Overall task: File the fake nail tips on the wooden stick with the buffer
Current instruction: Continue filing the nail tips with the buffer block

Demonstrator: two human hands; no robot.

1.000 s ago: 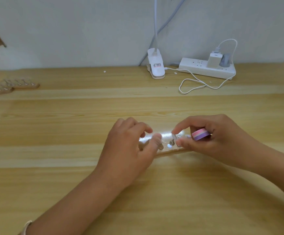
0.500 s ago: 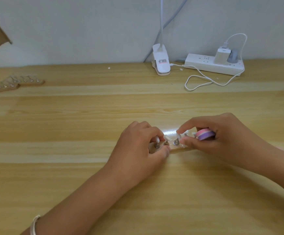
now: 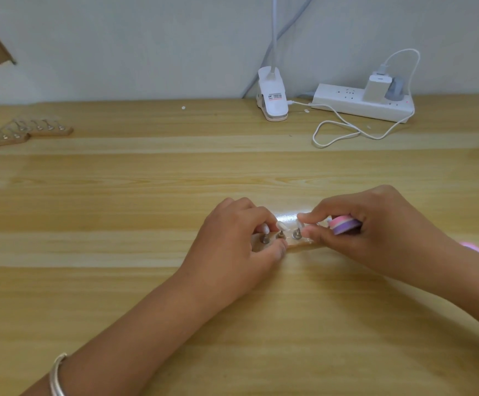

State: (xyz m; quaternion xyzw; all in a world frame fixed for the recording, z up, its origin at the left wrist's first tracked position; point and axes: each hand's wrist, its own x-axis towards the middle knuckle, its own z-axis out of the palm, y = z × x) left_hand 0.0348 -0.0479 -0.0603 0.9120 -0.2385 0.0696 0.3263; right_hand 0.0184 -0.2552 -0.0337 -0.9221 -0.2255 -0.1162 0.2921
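Observation:
A short wooden stick (image 3: 299, 244) lies on the table in front of me, with clear fake nail tips (image 3: 281, 225) standing on small metal stands. My left hand (image 3: 232, 247) grips the stick's left end, thumb at its near edge and fingers curled over the far side. My right hand (image 3: 355, 230) pinches a tip at the stick's right part between thumb and forefinger. The pink and purple buffer (image 3: 344, 224) is tucked under the other fingers of that hand. The stick's right end is hidden under my right hand.
Two more wooden sticks with nail stands (image 3: 23, 131) lie at the far left. A white clip lamp base (image 3: 272, 95) and a power strip (image 3: 364, 104) with a charger and looped cable (image 3: 344, 132) sit at the back by the wall.
The view has shifted, so the hands and stick sit further right in frame. My left hand has closed in on the stick's left end. My right hand keeps its pinch and the buffer.

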